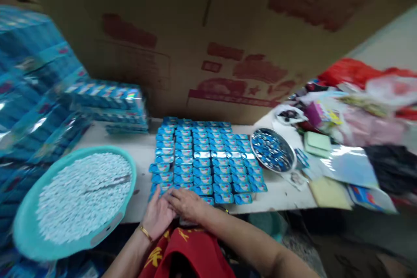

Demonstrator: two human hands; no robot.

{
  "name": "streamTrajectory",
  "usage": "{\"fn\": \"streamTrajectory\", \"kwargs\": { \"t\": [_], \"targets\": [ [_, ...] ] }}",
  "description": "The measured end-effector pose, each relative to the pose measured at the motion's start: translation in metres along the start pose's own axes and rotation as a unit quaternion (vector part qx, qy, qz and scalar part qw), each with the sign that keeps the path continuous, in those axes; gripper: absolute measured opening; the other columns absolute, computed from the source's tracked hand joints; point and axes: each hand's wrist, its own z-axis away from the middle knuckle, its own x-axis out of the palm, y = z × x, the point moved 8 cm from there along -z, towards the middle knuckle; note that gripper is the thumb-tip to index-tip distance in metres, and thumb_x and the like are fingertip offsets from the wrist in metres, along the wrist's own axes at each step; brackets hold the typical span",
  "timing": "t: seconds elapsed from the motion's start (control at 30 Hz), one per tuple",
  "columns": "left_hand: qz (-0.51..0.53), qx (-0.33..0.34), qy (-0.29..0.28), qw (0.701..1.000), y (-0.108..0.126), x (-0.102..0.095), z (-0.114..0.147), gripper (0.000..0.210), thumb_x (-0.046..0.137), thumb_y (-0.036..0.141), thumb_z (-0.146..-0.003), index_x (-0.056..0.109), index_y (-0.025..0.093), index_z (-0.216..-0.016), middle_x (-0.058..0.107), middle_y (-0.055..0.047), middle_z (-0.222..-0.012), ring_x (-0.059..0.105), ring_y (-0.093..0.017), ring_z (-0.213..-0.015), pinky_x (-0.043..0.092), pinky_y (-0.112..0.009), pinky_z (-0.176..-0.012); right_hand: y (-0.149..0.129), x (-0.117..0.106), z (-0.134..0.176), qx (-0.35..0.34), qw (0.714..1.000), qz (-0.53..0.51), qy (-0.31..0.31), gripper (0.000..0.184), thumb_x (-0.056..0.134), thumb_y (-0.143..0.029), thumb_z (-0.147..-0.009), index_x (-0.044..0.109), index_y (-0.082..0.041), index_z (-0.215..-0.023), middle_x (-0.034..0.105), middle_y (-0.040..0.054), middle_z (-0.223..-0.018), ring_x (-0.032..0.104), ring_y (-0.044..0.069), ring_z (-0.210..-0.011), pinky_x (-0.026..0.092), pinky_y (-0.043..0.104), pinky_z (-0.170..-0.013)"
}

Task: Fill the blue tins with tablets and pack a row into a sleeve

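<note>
Near the table's front edge, my left hand (159, 212) lies palm up with its fingers stretched out, a gold-coloured bracelet at the wrist. Across its palm and fingers rests my right hand (188, 204), back up, its fingers stretched out and touching the left. Whether anything small lies between the two hands is hidden. Just beyond them, small blue printed packs (202, 171) stand in several close columns, and the nearest ones are partly covered by my hands. To the left is a turquoise basin (24, 226) holding many small white pieces (81, 200) and a long thin dark tool (107, 183).
A metal bowl (295, 163) of shiny blue pieces stands right of the packs. A large cardboard box (182, 61) rises behind. Film-wrapped blue packs (110, 100) are stacked at left. Green sponge-like blocks (317, 143), plastic bags (358, 74) and a yellow pad (329, 192) clutter the right.
</note>
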Motion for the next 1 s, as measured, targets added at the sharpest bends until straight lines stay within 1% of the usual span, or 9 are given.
{"fn": "streamTrajectory", "kwargs": {
  "t": [0.13, 0.27, 0.4, 0.47, 0.53, 0.6, 0.7, 0.87, 1.0],
  "targets": [
    [-0.054, -0.08, -0.015, 0.995, -0.047, 0.045, -0.02, 0.039, 0.043, 0.043, -0.08, 0.056, 0.012, -0.099, 0.061, -0.015, -0.1, 0.056, -0.024, -0.098, 0.045, -0.039, -0.082, 0.079, -0.036, 0.048, 0.129, 0.99, -0.021, 0.05, 0.019, 0.041, -0.023, -0.085, 0.057, -0.019, -0.093, 0.057, 0.0049, -0.089, 0.05, 0.015, -0.083, 0.043, 0.025, -0.074],
    [-0.122, -0.055, -0.005, 0.991, -0.064, 0.066, -0.037, 0.032, 0.047, 0.034, -0.08, 0.055, 0.017, -0.106, 0.055, -0.013, -0.116, 0.05, -0.026, -0.109, 0.043, -0.041, -0.086, 0.208, -0.121, 0.13, 0.346, 0.932, 0.042, 0.101, 0.026, 0.035, -0.019, -0.086, 0.058, -0.019, -0.099, 0.056, 0.0076, -0.1, 0.05, 0.017, -0.094, 0.04, 0.028, -0.082],
    [-0.133, 0.096, 0.108, 0.981, -0.047, 0.019, -0.028, 0.025, 0.05, 0.025, -0.079, 0.056, 0.015, -0.102, 0.06, -0.012, -0.105, 0.058, -0.021, -0.094, 0.048, -0.034, -0.079, 0.296, -0.185, 0.228, 0.443, 0.871, 0.129, 0.167, 0.04, 0.039, -0.03, -0.083, 0.046, -0.015, -0.12, 0.042, 0.0135, -0.127, 0.042, 0.024, -0.112, 0.034, 0.037, -0.092],
    [-0.084, 0.191, 0.202, 0.957, -0.035, -0.027, -0.002, 0.023, 0.051, 0.023, -0.079, 0.055, 0.014, -0.1, 0.062, -0.011, -0.095, 0.061, -0.018, -0.085, 0.05, -0.03, -0.074, 0.317, -0.184, 0.267, 0.438, 0.863, 0.128, 0.217, 0.046, 0.037, -0.036, -0.082, 0.045, -0.014, -0.121, 0.039, 0.0141, -0.13, 0.041, 0.028, -0.115, 0.035, 0.042, -0.091],
    [-0.018, 0.266, 0.305, 0.914, -0.025, -0.076, 0.035, 0.031, 0.052, 0.025, -0.078, 0.051, 0.015, -0.107, 0.06, -0.012, -0.095, 0.06, -0.017, -0.086, 0.05, -0.028, -0.073, 0.332, -0.155, 0.296, 0.442, 0.865, 0.046, 0.232, 0.047, 0.038, -0.044, -0.078, 0.054, -0.017, -0.113, 0.054, 0.0133, -0.116, 0.051, 0.029, -0.105, 0.043, 0.041, -0.082],
    [0.04, 0.307, 0.377, 0.873, -0.015, -0.116, 0.072, 0.05, 0.056, 0.033, -0.075, 0.041, 0.015, -0.119, 0.054, -0.016, -0.109, 0.055, -0.02, -0.1, 0.049, -0.029, -0.075, 0.329, -0.107, 0.309, 0.435, 0.88, -0.069, 0.178, 0.043, 0.042, -0.051, -0.071, 0.063, -0.023, -0.095, 0.065, 0.0088, -0.094, 0.06, 0.029, -0.089, 0.049, 0.039, -0.071],
    [0.087, 0.339, 0.408, 0.843, 0.015, -0.151, 0.111, 0.073, 0.059, 0.039, -0.07, 0.024, 0.017, -0.131, 0.039, -0.021, -0.127, 0.041, -0.025, -0.117, 0.047, -0.035, -0.079, 0.283, -0.063, 0.311, 0.394, 0.892, -0.148, 0.162, 0.035, 0.047, -0.053, -0.067, 0.065, -0.031, -0.087, 0.068, 0.0031, -0.088, 0.062, 0.027, -0.085, 0.051, 0.037, -0.071],
    [0.032, 0.381, 0.392, 0.837, 0.097, -0.176, 0.142, 0.05, 0.052, 0.028, -0.078, 0.038, 0.025, -0.125, 0.057, -0.009, -0.112, 0.052, -0.022, -0.105, 0.049, -0.037, -0.078, 0.189, -0.035, 0.293, 0.352, 0.902, -0.219, 0.118, 0.027, 0.053, -0.05, -0.065, 0.065, -0.036, -0.085, 0.068, -0.0005, -0.088, 0.063, 0.024, -0.084, 0.051, 0.034, -0.076],
    [-0.023, 0.363, 0.394, 0.844, 0.133, -0.195, 0.149, 0.05, 0.048, 0.005, -0.075, 0.042, 0.023, -0.122, 0.064, -0.003, -0.095, 0.059, -0.019, -0.09, 0.05, -0.033, -0.076, 0.125, -0.026, 0.274, 0.366, 0.886, -0.272, 0.085, 0.029, 0.05, -0.049, -0.07, 0.066, -0.031, -0.085, 0.067, 0.0016, -0.091, 0.062, 0.023, -0.088, 0.049, 0.034, -0.081]
  ]
}}
